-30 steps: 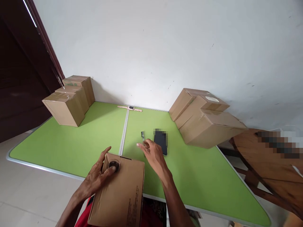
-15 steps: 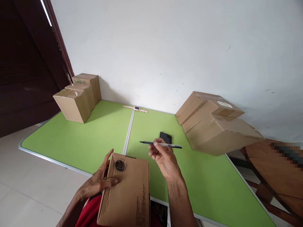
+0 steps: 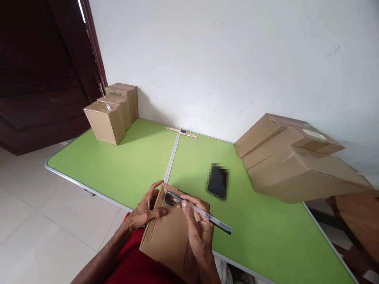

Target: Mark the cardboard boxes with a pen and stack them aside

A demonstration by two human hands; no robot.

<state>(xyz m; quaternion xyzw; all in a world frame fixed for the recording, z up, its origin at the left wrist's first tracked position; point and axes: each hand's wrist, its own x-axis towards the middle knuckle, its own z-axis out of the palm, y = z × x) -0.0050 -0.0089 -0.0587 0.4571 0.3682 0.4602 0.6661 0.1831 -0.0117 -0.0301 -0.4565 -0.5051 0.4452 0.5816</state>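
Observation:
A brown cardboard box (image 3: 168, 236) rests tilted against my lap and the table's near edge. My left hand (image 3: 148, 211) grips its left side, thumb on the top face and fingers round the far edge. Near the box's far left corner is a dark round hole (image 3: 169, 199) with scribbled pen lines about it. Between thumb and fingers my right hand (image 3: 197, 223) pinches a clear pen (image 3: 204, 213) with a dark tip. The tip is over the box by the hole; whether it touches the cardboard I cannot tell. Printed text shows on the box's right part, partly behind my right wrist.
The green table (image 3: 142, 157) stands against a white wall. Several cardboard boxes stand in two groups, one at the left (image 3: 108, 122), one at the right (image 3: 284, 169). A pink-strapped watch (image 3: 182, 132) lies at the back, a black phone-like object (image 3: 217, 183) right of centre.
My right hand has brought the pen down and left, from above the table to the hole in the box. My left hand keeps its hold. The view has shifted, so things appear further right.

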